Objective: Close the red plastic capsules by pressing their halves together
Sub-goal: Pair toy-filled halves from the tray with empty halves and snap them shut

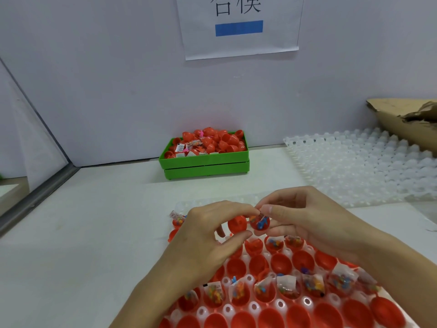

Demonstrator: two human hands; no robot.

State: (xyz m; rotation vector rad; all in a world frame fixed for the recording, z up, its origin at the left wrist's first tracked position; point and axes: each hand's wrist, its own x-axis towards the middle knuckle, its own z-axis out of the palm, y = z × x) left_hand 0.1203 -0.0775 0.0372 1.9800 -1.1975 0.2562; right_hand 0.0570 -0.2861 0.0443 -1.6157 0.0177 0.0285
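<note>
- Just below the middle of the frame I hold one red capsule, still in two halves: the empty half sits in my left hand, and the filled half, with small coloured toys showing inside it, sits in my right hand.
- My left thumb and forefinger are curled around the empty half. My right fingers pinch the filled half, and a fingertip seems to be tucking the clear packet down into it.
- The two halves lie just beside each other, rims not yet mated; I cannot tell whether they touch.
- I judge the step in hand to be settling the contents before closing. The next move calls for turning the empty half's rim to face the filled one, lining up the edges and squeezing until they seat, with no packet corner caught in the seam.
- Below my hands, across the lower centre and right, the white tray holds rows of open red halves, several carrying packets, so much of the job remains.
- Toward the upper middle a green bin is heaped with red capsules.
- At the right edge lies an empty clear tray, with torn cardboard behind it.
- A paper sign hangs on the wall at top centre.
</note>
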